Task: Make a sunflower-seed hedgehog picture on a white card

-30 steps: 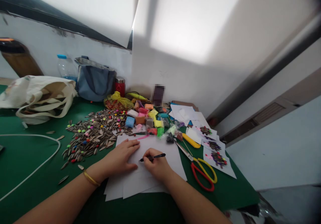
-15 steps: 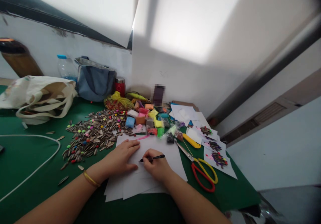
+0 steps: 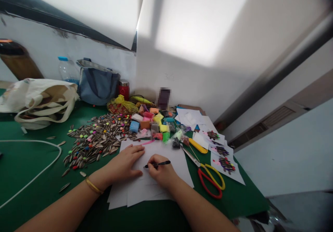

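Observation:
My right hand point(image 3: 162, 171) is closed round a black pen point(image 3: 159, 163), with the tip touching a white sheet of paper point(image 3: 177, 159) on the green table point(image 3: 31, 162). Flat on the same stack of sheets lies my left hand point(image 3: 126, 162), fingers stretched out, pressing the paper down just left of the pen tip. A gold bangle point(image 3: 94, 186) sits on the left wrist.
A heap of sunflower seeds with small coloured beads point(image 3: 96, 140) lies to the left. Coloured clay blocks point(image 3: 152, 122) sit behind the paper. Scissors with red and yellow handles point(image 3: 208, 178), a yellow cutter point(image 3: 198, 145) and decorated papers point(image 3: 223, 159) lie to the right. Bags point(image 3: 97, 83) stand at the back wall.
The pen and right hand have shifted very slightly leftward on the paper. The left hand has stayed in place.

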`<state>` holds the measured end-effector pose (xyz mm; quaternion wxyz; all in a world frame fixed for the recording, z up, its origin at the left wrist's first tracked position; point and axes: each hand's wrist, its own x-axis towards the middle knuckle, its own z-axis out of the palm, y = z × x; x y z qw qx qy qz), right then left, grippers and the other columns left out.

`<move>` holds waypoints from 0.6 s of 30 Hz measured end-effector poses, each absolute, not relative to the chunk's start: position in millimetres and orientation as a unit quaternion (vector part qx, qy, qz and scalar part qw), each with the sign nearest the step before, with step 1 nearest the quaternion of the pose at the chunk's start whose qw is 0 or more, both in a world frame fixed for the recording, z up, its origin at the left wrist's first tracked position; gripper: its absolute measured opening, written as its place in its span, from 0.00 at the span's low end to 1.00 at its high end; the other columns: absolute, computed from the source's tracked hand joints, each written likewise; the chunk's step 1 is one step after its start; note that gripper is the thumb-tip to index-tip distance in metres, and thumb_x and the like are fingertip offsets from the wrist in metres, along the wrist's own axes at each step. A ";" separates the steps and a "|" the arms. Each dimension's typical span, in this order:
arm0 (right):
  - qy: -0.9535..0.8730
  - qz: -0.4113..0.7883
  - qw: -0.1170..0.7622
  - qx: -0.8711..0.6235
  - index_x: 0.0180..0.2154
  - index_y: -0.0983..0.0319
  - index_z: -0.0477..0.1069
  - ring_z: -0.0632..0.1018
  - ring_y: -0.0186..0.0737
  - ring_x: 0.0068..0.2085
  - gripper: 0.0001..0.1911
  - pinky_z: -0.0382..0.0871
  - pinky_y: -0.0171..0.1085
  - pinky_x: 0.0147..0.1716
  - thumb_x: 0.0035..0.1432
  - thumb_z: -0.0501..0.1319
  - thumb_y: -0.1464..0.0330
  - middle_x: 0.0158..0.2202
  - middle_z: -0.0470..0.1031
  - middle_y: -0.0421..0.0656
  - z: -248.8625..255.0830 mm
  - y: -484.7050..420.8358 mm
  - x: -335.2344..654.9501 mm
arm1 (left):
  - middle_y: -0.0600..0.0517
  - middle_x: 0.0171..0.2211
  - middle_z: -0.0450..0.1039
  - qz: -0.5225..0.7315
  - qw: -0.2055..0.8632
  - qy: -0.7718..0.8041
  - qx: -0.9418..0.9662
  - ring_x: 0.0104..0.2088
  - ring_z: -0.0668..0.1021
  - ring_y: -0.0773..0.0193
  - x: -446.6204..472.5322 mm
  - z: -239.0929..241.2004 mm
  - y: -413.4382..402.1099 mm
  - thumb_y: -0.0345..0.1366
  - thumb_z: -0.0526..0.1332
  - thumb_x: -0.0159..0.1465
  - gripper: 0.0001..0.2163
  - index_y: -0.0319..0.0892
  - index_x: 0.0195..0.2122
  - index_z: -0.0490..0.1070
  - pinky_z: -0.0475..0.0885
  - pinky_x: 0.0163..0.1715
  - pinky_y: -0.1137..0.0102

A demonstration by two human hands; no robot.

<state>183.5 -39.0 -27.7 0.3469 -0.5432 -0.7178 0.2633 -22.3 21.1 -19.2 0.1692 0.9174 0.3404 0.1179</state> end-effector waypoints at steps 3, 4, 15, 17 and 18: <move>-0.720 0.261 0.347 -0.542 0.30 0.59 0.72 0.73 0.36 0.31 0.05 0.63 0.33 0.31 0.54 0.59 0.74 0.29 0.75 0.38 -28.7 -38.9 183.7 | 0.42 0.63 0.64 0.120 0.167 0.339 0.918 0.63 0.66 0.46 -22.7 -19.0 20.9 0.43 0.69 0.52 0.34 0.43 0.61 0.66 0.55 0.66 0.51; -0.720 0.261 0.347 -0.542 0.30 0.59 0.72 0.73 0.36 0.31 0.05 0.63 0.33 0.31 0.54 0.59 0.74 0.29 0.75 0.38 -28.7 -38.9 183.7 | 0.42 0.63 0.64 0.118 0.167 0.339 0.919 0.63 0.66 0.46 -22.8 -18.6 20.7 0.44 0.69 0.53 0.34 0.43 0.61 0.66 0.55 0.66 0.51; -0.722 0.248 0.336 -0.552 0.30 0.60 0.72 0.72 0.34 0.30 0.05 0.62 0.32 0.30 0.53 0.59 0.74 0.27 0.74 0.38 -28.4 -39.2 182.7 | 0.42 0.64 0.63 0.106 0.165 0.346 0.918 0.64 0.65 0.46 -21.7 -17.8 20.8 0.44 0.69 0.53 0.34 0.43 0.61 0.65 0.53 0.66 0.51; -0.722 0.246 0.338 -0.551 0.30 0.60 0.72 0.73 0.34 0.30 0.05 0.63 0.32 0.30 0.53 0.59 0.74 0.27 0.74 0.38 -29.6 -39.2 182.6 | 0.42 0.63 0.64 0.110 0.166 0.344 0.918 0.64 0.65 0.46 -22.0 -18.1 20.8 0.44 0.69 0.53 0.34 0.43 0.61 0.65 0.54 0.66 0.51; -0.722 0.246 0.339 -0.551 0.30 0.60 0.72 0.73 0.34 0.30 0.05 0.63 0.31 0.30 0.53 0.59 0.74 0.27 0.74 0.37 -30.2 -39.2 182.5 | 0.42 0.63 0.64 0.109 0.165 0.344 0.918 0.64 0.65 0.46 -22.1 -18.1 20.7 0.44 0.69 0.53 0.34 0.43 0.61 0.65 0.54 0.66 0.51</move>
